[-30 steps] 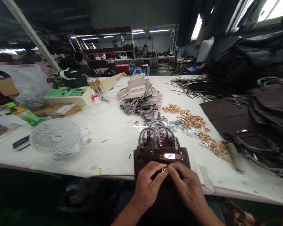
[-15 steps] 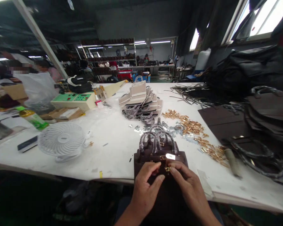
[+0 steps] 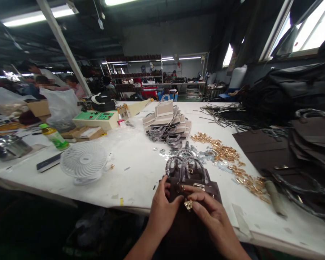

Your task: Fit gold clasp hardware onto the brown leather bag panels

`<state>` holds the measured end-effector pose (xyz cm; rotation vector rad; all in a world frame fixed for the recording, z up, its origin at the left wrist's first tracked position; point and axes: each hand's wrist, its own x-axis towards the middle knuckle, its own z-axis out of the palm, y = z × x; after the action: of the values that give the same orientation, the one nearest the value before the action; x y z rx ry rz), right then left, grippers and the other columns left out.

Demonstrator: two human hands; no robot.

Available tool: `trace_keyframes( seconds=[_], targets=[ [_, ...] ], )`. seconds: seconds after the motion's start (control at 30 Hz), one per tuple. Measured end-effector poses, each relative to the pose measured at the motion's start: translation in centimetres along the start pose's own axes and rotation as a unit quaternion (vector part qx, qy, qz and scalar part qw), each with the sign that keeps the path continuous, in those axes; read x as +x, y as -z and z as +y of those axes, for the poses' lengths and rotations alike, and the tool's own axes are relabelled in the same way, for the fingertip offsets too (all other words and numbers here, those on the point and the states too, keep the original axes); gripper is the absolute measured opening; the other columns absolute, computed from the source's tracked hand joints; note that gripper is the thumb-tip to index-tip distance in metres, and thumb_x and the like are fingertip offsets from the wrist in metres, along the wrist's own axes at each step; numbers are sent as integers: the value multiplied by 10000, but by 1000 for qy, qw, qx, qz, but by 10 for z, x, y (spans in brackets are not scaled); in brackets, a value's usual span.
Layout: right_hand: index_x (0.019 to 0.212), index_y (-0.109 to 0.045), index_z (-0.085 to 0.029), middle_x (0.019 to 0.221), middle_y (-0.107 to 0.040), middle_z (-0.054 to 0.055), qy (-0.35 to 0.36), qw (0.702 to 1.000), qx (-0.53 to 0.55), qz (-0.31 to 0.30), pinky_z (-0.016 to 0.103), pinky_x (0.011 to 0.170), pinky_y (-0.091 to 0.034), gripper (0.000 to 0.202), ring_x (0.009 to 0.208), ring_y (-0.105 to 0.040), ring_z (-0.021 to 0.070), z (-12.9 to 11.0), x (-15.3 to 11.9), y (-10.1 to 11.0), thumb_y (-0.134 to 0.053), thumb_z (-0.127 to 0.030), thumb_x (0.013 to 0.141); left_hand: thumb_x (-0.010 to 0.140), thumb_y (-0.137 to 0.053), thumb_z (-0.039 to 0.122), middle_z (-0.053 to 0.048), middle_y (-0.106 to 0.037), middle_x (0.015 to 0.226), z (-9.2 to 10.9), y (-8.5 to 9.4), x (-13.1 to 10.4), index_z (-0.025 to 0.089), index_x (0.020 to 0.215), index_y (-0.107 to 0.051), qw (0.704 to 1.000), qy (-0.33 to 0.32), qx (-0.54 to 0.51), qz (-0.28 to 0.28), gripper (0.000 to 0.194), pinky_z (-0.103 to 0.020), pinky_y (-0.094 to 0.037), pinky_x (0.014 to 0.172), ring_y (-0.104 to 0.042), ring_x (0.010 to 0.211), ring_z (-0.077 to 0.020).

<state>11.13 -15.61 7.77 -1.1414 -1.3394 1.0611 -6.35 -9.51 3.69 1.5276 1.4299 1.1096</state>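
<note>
A dark brown handbag (image 3: pixel 191 231) stands at the table's front edge, its two handles (image 3: pixel 196 169) wrapped in clear plastic. My left hand (image 3: pixel 162 206) grips the bag's upper left front, fingers curled at the strap and thumb across the front panel. Between the thumb and fingers of my right hand (image 3: pixel 212 213) is a small gold metal clasp (image 3: pixel 188 205), held just in front of the bag. Gold fittings show on the strap behind my fingertips. My fingers partly hide the bag's front.
Gold hardware pieces (image 3: pixel 223 150) and silver plates lie behind and right of the bag. Farther back is a stack of beige bag parts (image 3: pixel 165 117). Brown bags (image 3: pixel 314 133) cover the right side. A white fan (image 3: pixel 83 159), a phone (image 3: pixel 50 162) and a bottle (image 3: pixel 54 137) are at left.
My left hand has moved up onto the bag's upper left front. The clasp in my right hand has turned and shows more of its gold face. The camera view has tilted upward and left.
</note>
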Motion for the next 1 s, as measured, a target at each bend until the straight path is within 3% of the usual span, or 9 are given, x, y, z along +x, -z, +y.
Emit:
trace_keyframes(
  seconds=[0.1, 0.27, 0.4, 0.5, 0.57, 0.63, 0.73, 0.9, 1.0],
  targets=[
    [1036, -700, -271, 1448, -597, 75, 6, 1000, -11, -17, 514, 1193, -334, 236, 1391, -490, 303, -1, 4, 8, -584, -464, 968, 774, -785, 418, -62, -702, 995, 13, -2, 6, 182, 1349, -537, 999, 15, -31, -34, 669, -346, -517, 795, -660, 856, -219],
    [1022, -708, -265, 1485, -555, 78, 72, 980, -174, 60, 549, 1219, -289, 217, 1451, -411, 317, 8, 7, 35, -598, -440, 955, 818, -721, 334, -53, -734, 979, 37, -4, 7, 206, 1022, -676, 997, 6, -47, -64, 246, -360, -500, 844, -670, 938, -254],
    [1017, -719, -274, 1332, -671, 65, 100, 955, -268, 81, 458, 1133, -445, 193, 1322, -565, 286, 13, 3, 58, -621, -423, 940, 846, -693, 319, -60, -735, 1035, 37, -11, 8, 200, 1049, -663, 986, 34, -149, -71, 237, -383, -482, 921, -659, 1012, -265],
    [1048, -719, -280, 1102, -762, 36, 70, 947, -304, 79, 331, 866, -587, 205, 1011, -725, 233, 11, 2, 67, -631, -425, 935, 837, -740, 401, -97, -736, 1084, 33, -13, 10, 169, 1049, -673, 962, 82, -240, -98, 322, -389, -477, 946, -658, 1052, -287],
    [1014, -734, -282, 974, -779, 13, 60, 940, -328, 72, 294, 747, -587, 185, 861, -740, 210, 9, 5, 70, -648, -419, 925, 843, -750, 422, -116, -733, 1144, 32, -12, 11, 157, 1082, -687, 941, 110, -294, -127, 363, -391, -468, 974, -656, 1089, -295],
    [998, -746, -284, 936, -779, 1, 67, 936, -342, 56, 285, 741, -580, 166, 818, -738, 197, 8, 10, 70, -647, -399, 930, 870, -735, 407, -128, -733, 1177, 32, -9, 11, 151, 1134, -697, 909, 136, -352, -178, 370, -402, -457, 1008, -655, 1128, -302],
    [1040, -748, -276, 968, -776, 12, 99, 933, -344, 35, 288, 780, -574, 168, 860, -737, 196, 9, 18, 69, -634, -360, 948, 907, -703, 366, -141, -747, 1160, 30, -3, 11, 140, 1191, -701, 847, 181, -434, -246, 363, -434, -449, 1045, -667, 1147, -315],
    [1091, -737, -263, 1013, -757, 37, 139, 927, -347, 4, 279, 796, -568, 173, 899, -731, 193, 11, 25, 67, -617, -302, 973, 954, -632, 338, -142, -742, 1192, 19, -1, 13, 157, 1278, -669, 751, 229, -541, -300, 373, -470, -416, 1104, -651, 1206, -318],
    [1106, -727, -255, 1035, -746, 44, 153, 922, -357, -12, 267, 793, -570, 176, 902, -727, 185, 12, 29, 66, -606, -278, 981, 976, -580, 381, -172, -739, 1188, 14, -3, 15, 117, 1237, -690, 714, 245, -566, -332, 387, -488, -398, 1126, -631, 1240, -338]
  ],
)
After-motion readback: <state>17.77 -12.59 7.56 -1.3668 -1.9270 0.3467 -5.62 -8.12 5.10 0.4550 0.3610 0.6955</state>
